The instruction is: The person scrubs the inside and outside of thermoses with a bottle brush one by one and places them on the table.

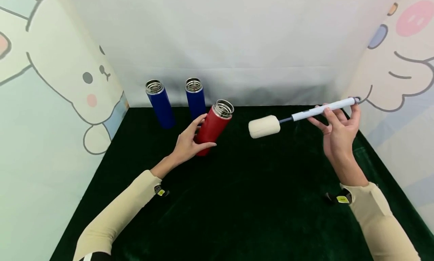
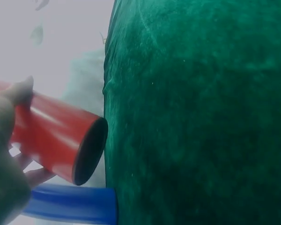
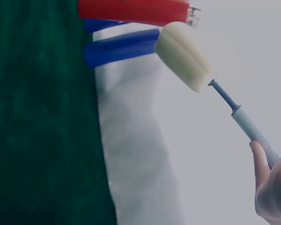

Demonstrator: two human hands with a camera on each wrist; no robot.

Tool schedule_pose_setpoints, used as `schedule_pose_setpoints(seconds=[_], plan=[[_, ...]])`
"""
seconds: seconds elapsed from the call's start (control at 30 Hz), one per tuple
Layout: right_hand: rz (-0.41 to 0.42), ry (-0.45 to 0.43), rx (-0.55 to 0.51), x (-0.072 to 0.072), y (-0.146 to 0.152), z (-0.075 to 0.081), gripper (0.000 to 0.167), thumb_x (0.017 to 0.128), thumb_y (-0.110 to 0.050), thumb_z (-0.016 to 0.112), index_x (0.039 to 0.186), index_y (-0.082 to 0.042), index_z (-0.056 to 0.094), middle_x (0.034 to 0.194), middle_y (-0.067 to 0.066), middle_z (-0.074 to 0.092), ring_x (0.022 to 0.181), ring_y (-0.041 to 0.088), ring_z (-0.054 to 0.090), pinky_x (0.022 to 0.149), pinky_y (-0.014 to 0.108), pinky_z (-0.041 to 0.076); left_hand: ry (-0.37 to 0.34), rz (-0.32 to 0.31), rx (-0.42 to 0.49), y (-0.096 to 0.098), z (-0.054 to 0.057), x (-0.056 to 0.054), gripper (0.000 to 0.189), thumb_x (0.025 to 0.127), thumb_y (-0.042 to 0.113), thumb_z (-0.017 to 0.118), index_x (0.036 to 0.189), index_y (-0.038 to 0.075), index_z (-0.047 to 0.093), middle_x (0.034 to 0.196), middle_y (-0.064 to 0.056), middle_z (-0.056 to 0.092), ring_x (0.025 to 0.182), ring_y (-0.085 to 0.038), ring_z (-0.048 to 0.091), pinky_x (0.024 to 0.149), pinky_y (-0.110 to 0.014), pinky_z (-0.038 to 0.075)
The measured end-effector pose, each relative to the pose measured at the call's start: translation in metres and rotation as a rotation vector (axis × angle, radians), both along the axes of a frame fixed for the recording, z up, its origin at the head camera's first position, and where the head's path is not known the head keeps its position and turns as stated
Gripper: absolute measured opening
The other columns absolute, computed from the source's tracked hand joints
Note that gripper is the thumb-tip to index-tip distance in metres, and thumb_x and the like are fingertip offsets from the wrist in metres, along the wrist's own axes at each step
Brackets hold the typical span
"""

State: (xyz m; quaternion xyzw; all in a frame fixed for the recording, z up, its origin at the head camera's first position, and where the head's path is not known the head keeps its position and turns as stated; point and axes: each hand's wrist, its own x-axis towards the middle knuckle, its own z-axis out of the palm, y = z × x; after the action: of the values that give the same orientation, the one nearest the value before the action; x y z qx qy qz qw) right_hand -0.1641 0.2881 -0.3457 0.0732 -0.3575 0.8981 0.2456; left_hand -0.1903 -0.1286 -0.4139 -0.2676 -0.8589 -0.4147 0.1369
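My left hand [image 1: 187, 142] grips a red bottle [image 1: 213, 126] round its body. The bottle has no lid, and its threaded steel mouth tilts up to the right. In the left wrist view the red bottle [image 2: 61, 133] shows its dark base, raised off the green cloth. My right hand [image 1: 339, 134] holds a bottle brush by its pale blue handle [image 1: 322, 109], thumb and fingers round it. The brush's cream sponge head [image 1: 264, 126] points left, toward the red bottle and apart from it. In the right wrist view the sponge head [image 3: 182, 56] overlaps a blue bottle.
Two blue bottles stand without lids at the back left, one [image 1: 161, 104] further left and one [image 1: 195, 99] just behind the red bottle. Dark green cloth [image 1: 237, 208] covers the table. A white backdrop [image 1: 237, 46] rises behind, with cartoon-printed panels [image 1: 68, 83] at both sides.
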Motion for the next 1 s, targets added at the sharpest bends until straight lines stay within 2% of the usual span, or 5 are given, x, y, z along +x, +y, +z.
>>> schedule_pose_setpoints(seconds=[0.2,0.37,0.6,0.73,1.0], plan=[[0.046,0.018,-0.043,-0.010,-0.014,0.022,0.062,0.095,0.011,0.061,0.144,-0.019,0.038,0.111,0.021,0.059,0.106,0.036,0.071,0.077,0.045,0.062,0.090,0.009,-0.099,-0.009,0.007,0.009,0.093,0.080,0.033,0.089,0.157,0.029,0.036,0.143,-0.007,0.058,0.124,-0.025,0.062,0.101,-0.051,0.056],[0.062,0.035,-0.052,-0.017,-0.028,0.036,0.063,0.095,0.009,0.062,0.146,-0.019,0.037,0.111,0.021,0.057,0.105,0.035,0.071,0.076,0.044,0.062,0.136,0.013,-0.148,-0.011,0.006,0.015,0.092,0.081,0.035,0.088,0.157,0.031,0.036,0.145,-0.006,0.059,0.123,-0.026,0.064,0.096,-0.051,0.058],[0.095,0.087,0.031,-0.024,-0.048,0.042,0.068,0.093,0.009,0.064,0.149,-0.019,0.038,0.106,0.020,0.060,0.099,0.033,0.073,0.077,0.044,0.062,0.194,0.030,-0.162,-0.007,0.007,0.019,0.088,0.080,0.034,0.089,0.154,0.031,0.042,0.141,-0.006,0.060,0.117,-0.027,0.068,0.086,-0.047,0.062],[0.129,0.144,0.076,-0.024,-0.051,0.043,0.068,0.095,0.007,0.063,0.151,-0.020,0.036,0.105,0.021,0.059,0.099,0.036,0.073,0.078,0.046,0.062,0.219,0.045,-0.163,-0.005,0.006,0.021,0.086,0.079,0.035,0.089,0.153,0.031,0.045,0.138,-0.006,0.062,0.113,-0.028,0.069,0.082,-0.046,0.063],[0.222,0.188,0.178,-0.030,-0.052,0.053,0.069,0.098,0.005,0.059,0.154,-0.027,0.032,0.107,0.020,0.057,0.101,0.039,0.071,0.075,0.051,0.061,0.265,0.069,-0.164,0.000,0.007,0.018,0.086,0.076,0.033,0.092,0.151,0.032,0.050,0.134,-0.008,0.063,0.110,-0.028,0.070,0.080,-0.046,0.063]])
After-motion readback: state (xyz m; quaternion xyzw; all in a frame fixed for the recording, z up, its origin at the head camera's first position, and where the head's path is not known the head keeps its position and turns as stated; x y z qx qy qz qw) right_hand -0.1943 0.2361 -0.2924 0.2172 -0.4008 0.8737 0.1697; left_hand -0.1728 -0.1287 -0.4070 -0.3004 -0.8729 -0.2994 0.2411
